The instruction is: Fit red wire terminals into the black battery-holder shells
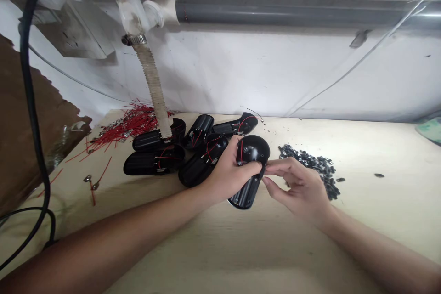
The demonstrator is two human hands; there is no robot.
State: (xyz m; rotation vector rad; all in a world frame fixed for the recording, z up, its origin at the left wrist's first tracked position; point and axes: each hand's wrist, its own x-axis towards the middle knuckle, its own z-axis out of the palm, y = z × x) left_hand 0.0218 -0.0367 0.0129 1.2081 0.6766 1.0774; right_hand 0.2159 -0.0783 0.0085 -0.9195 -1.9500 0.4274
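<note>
My left hand [226, 172] is wrapped round a black plastic housing [251, 165] with a round head and a long handle, held just above the table [241, 248]. A red wire runs inside it. My right hand [299, 187] pinches its fingertips together at the housing's right edge, on something too small to make out. Behind my left hand lie several more black housings [172, 151] with red wires. A heap of small black parts [315, 167] sits just beyond my right hand.
A bundle of red wires [127, 124] with metal ends lies at the back left. A ribbed hose [155, 87] hangs from a white fitting down onto the housings. A thick black cable [29, 101] hangs at the left. A grey pipe [292, 11] runs along the wall.
</note>
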